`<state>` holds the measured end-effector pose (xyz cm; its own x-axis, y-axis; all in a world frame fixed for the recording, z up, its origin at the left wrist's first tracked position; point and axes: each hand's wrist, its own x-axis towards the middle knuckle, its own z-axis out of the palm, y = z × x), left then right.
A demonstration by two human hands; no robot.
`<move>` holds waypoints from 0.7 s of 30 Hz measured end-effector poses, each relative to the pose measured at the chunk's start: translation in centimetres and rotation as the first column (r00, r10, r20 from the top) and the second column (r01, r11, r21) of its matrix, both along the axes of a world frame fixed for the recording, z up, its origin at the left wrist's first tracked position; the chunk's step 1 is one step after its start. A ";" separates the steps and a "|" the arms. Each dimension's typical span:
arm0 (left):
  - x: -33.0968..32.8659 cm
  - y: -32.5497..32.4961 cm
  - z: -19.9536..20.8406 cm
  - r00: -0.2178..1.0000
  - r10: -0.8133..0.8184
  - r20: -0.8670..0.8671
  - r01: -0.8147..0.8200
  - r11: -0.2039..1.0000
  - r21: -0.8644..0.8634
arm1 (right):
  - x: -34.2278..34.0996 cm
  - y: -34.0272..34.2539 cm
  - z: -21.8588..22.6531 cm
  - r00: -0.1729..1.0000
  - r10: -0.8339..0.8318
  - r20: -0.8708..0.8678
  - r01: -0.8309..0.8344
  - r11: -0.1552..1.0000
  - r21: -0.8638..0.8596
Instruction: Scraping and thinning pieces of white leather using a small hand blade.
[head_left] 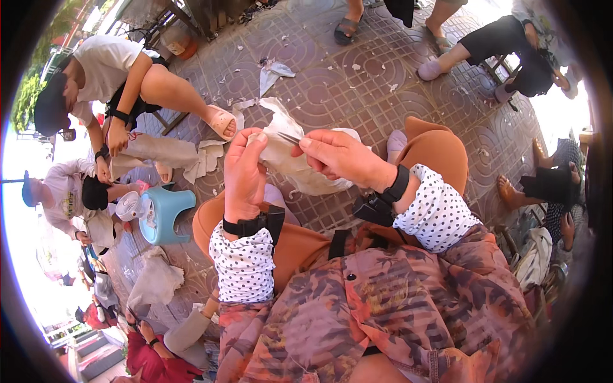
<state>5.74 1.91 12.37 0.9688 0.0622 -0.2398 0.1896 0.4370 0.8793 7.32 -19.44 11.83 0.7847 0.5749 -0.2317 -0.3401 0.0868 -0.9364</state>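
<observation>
A piece of cream cloth (pixel 300 169) hangs between my knees, its upper edge raised in front of me. My left hand (pixel 244 169) is closed on that edge, thumb on top and fingers behind. In my right hand (pixel 338 155) is a small pointed metal tool (pixel 288 137), slim like thread snips or tweezers; its grip is hidden in my fingers. The tool's tip points left at the cloth beside my left thumb. I cannot tell whether the tip touches the fabric.
A light blue plastic stool (pixel 167 216) stands to the left, with a white fan (pixel 129 205) beside it. Seated people surround me; one at left handles beige cloth (pixel 156 152). Scraps, including a pale cloth piece (pixel 274 73), litter the patterned tile floor (pixel 345 89).
</observation>
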 end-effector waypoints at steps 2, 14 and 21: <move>0.2 -0.2 0.1 1.000 0.001 -0.001 -0.001 1.000 -0.026 | -0.4 0.1 0.1 0.972 0.094 -0.215 -0.076 0.993 0.090; 0.3 -0.9 -0.2 1.000 -0.010 0.004 0.010 0.999 -0.034 | -0.5 1.3 -0.4 0.856 0.050 -0.514 0.097 0.962 0.255; 0.3 -1.2 -0.7 1.000 0.027 0.003 -0.027 0.998 0.061 | -0.5 1.8 -0.4 0.839 0.028 -0.543 0.150 0.948 0.280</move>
